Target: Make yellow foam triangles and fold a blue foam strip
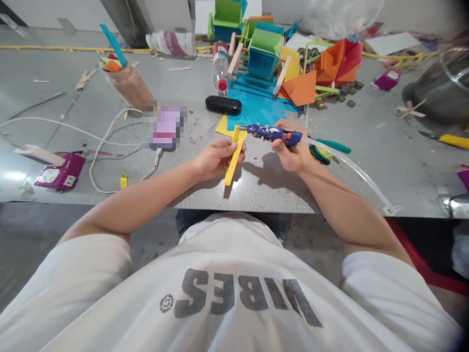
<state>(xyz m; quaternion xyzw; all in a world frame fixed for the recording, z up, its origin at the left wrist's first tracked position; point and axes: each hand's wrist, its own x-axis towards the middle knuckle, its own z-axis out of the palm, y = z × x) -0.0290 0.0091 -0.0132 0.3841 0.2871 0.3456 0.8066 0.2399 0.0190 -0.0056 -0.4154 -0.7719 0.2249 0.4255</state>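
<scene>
A grey table [198, 80] spanned most of the frame. At centre, the right hand [291, 155] had its fingers closed around the body of a blue glue gun [266, 132], judged rigid and light, best held behind the nozzle. The left hand [213, 159] pinched a yellow strip [232, 168] at mid-frame, its top beside the nozzle; it appeared light, bendable and easily creased, best gripped along its lower length. Count, by size: one table, two plastic bottles [174, 44], one glue gun, one phone [167, 126], one black case [223, 104], one yellow strip (whether doubled could not be told).
</scene>
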